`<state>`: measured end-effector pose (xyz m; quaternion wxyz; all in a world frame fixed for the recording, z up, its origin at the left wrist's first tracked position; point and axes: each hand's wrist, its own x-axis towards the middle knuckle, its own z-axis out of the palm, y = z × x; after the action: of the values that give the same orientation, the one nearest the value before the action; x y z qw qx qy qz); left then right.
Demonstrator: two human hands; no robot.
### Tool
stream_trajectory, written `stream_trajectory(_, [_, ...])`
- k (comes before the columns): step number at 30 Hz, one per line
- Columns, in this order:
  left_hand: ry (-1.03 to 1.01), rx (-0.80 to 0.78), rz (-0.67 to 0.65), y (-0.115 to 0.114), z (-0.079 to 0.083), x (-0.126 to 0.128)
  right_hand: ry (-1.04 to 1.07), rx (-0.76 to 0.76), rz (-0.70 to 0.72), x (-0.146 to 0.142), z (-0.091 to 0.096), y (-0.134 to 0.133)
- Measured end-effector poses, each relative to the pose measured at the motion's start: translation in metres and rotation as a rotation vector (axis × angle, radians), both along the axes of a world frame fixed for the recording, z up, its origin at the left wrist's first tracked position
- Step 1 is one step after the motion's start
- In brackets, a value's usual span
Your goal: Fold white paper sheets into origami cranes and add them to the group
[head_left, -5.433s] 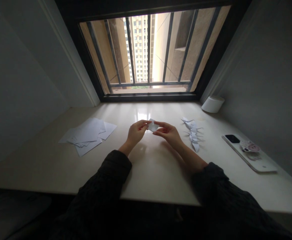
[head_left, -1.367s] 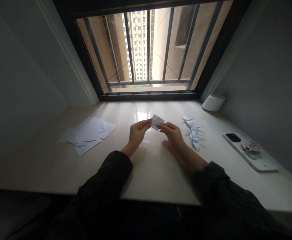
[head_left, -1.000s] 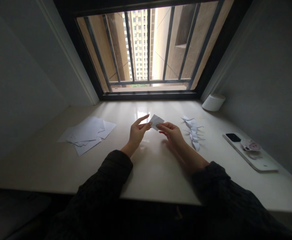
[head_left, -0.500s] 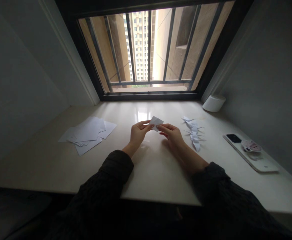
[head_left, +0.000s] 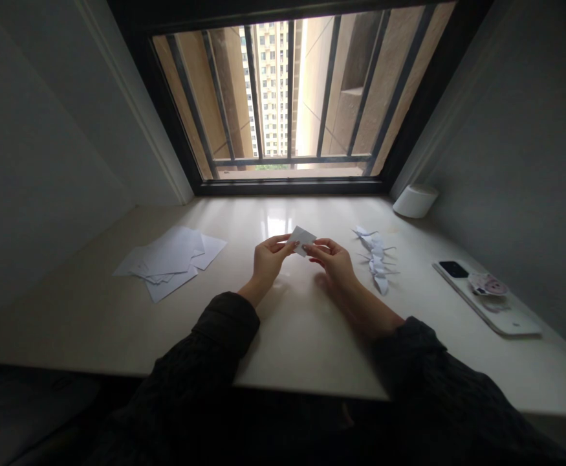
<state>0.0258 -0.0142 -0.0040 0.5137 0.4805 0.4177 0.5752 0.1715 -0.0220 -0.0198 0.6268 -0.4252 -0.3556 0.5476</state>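
Note:
A small folded piece of white paper (head_left: pixel 303 238) is held up a little above the sill, between my two hands. My left hand (head_left: pixel 269 257) pinches its left edge, thumb in front and fingers behind. From the other side, my right hand (head_left: pixel 335 260) grips the lower right edge between thumb and fingers. To the right of my right hand stand several folded paper cranes (head_left: pixel 376 262) in a row. A loose stack of white paper sheets (head_left: pixel 173 252) lies off to the left.
The pale, glossy windowsill (head_left: pixel 302 343) carries everything. At the right lies a white phone (head_left: pixel 489 301) with a round grip on its back. Behind it, a white cylinder-like object (head_left: pixel 415 200) stands by the wall. A dark-framed, barred window (head_left: pixel 287 188) closes the far side.
Very little differs. The fingers of my right hand have shifted slightly on the paper's right edge, and more of its face shows.

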Motion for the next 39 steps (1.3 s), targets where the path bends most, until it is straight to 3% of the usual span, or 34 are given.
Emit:
stream_trajectory(8, [0.010, -0.009, -0.007, 0.0031, -0.0048, -0.0005, -0.057, 0.070, -0.012, 0.0024, -0.0059, 0.0057])
stream_trajectory(17, [0.178, 0.090, -0.015, 0.0002, -0.0031, -0.0032, -0.076, 0.165, -0.038, -0.0003, -0.0023, 0.0030])
stream_trajectory(22, [0.212, 0.062, -0.015, 0.0048, -0.0075, -0.0056, -0.112, 0.195, -0.045, -0.0011, -0.0035, 0.0034])
stream_trajectory(32, [0.009, -0.085, -0.231, 0.0082, -0.0082, -0.0036, -0.144, 0.166, -0.112, 0.0057, -0.0049, 0.0088])
stream_trajectory(39, [-0.061, -0.108, -0.171, 0.0055, -0.0090, -0.0012, -0.091, 0.176, -0.010, 0.0003, -0.0038, 0.0057])
